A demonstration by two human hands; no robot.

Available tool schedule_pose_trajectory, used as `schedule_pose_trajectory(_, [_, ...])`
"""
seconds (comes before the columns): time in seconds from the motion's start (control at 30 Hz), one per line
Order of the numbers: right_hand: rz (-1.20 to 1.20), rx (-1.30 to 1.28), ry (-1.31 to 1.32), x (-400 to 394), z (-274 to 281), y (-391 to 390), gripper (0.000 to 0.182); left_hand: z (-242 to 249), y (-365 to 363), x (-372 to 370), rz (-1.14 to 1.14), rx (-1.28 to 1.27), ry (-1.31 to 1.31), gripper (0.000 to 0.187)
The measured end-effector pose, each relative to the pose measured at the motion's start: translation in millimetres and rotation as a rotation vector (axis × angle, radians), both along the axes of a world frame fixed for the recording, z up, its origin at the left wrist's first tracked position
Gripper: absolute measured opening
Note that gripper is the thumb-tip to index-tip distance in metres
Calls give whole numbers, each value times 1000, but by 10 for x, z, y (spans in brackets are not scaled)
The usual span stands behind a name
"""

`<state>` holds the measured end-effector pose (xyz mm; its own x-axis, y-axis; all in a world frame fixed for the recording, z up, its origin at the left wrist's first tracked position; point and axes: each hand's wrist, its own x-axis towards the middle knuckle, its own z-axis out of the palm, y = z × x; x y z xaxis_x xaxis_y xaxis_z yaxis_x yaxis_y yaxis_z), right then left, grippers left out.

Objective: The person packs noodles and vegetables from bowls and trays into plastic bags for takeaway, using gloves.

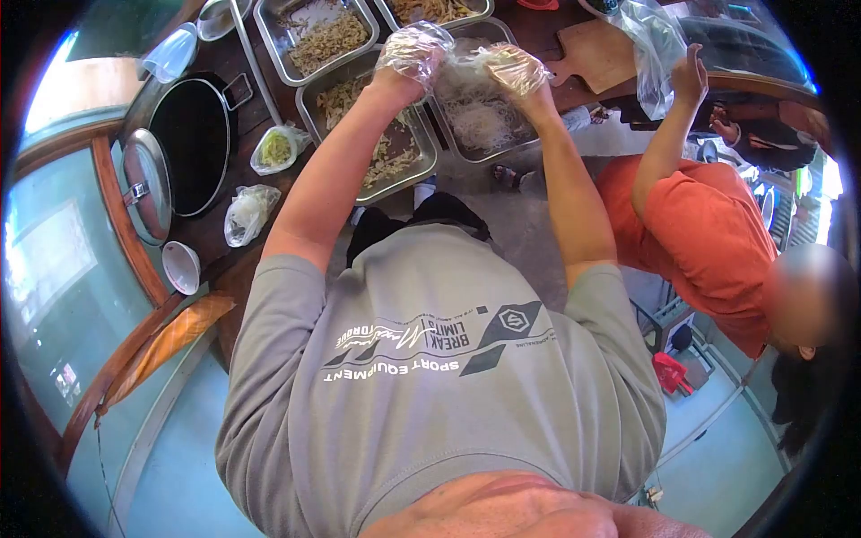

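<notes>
**Gloved hands over a tray of white noodles**

A mass of thin white noodles (480,112) lies in a rectangular steel tray (518,143) at the far side of the table, right of centre. Pale strands rise from it to the two hands above. The left hand (414,52) and the right hand (516,70) both wear crinkled clear plastic gloves, and the wrinkled film hides the fingers: they look curled around a tuft of noodles stretched between them, but how tightly they close cannot be told.

Just left of the noodle tray, partly under the left forearm, sits a second steel tray (421,175) of pale shredded food with darker bits; the arm covers its middle. Farther off is a third tray (327,36) of similar shreds, and a fourth tray (439,11) is cut off by the top edge.

Left again, on the dark wooden table (211,238), stand a round black pan (191,143), a domed metal lid (146,186), a small white bowl (181,266) and two knotted clear bags, a green-filled bag (276,148) and a whitish bag (247,213).

On the right, a person in an orange shirt (708,233) lifts a clear plastic bag (656,49) beside a wooden board (596,54). The fisheye lens bends and darkens every edge.
</notes>
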<state>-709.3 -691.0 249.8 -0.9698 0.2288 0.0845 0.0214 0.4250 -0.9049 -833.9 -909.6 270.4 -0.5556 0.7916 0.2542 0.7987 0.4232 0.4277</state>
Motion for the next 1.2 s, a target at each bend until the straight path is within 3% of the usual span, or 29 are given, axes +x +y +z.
schedule_pose_trajectory(0.07, [-69,-239,-30,14,-29,-7,40,51,32,63,-100,133,186,30])
schedule_pose_trajectory(0.17, [-107,-550,-106,-21,-4,-91,38,56,149,192,-163,248,32,45])
schedule_pose_trajectory(0.2, [-113,-611,-94,-25,14,-138,37,-99,196,227,-113,304,14,41])
schedule_pose_trajectory(0.27, [-124,-730,-67,-24,48,-197,35,-113,306,181,-154,137,-99,44])
schedule_pose_trajectory(0.3, [-109,-713,-66,-19,40,-192,34,-121,342,157,-176,55,-156,46])
schedule_pose_trajectory(0.33, [-96,-696,-67,-17,26,-179,32,-142,336,122,-226,112,-65,32])
schedule_pose_trajectory(0.47, [-25,-621,-151,-9,4,-76,27,-146,312,57,-252,-74,145,14])
schedule_pose_trajectory(0.53, [-44,-763,-124,51,-30,-77,26,-732,383,-131,-254,26,-131,12])
schedule_pose_trajectory(0.63, [-34,-963,-42,130,34,8,29,-676,281,-165,-195,101,-163,13])
schedule_pose_trajectory(0.67, [-24,-1029,-8,151,68,57,30,-617,246,-182,-213,95,15,14])
schedule_pose_trajectory(0.7, [-21,-975,-9,142,96,103,31,-562,227,-191,-231,87,192,14])
schedule_pose_trajectory(0.77, [-23,-869,-13,136,192,166,33,-415,274,-100,-147,94,171,11])
schedule_pose_trajectory(0.87, [-27,-912,38,85,394,166,35,-209,286,-70,-99,-81,221,10])
schedule_pose_trajectory(0.93, [-29,-940,59,61,406,167,34,-202,211,-57,-93,-42,194,9])
schedule_pose_trajectory(1.03, [61,-560,51,8,351,71,33,-129,172,-4,-88,-72,231,10])
schedule_pose_trajectory(1.1, [111,-152,-46,-90,55,28,40,-112,159,10,-84,-77,257,10])
schedule_pose_trajectory(1.17, [164,517,55,-117,-23,-36,42,-152,122,-6,-76,-39,261,7])
schedule_pose_trajectory(1.2, [133,543,47,-107,-60,-68,41,-175,118,-6,-52,-63,205,10])
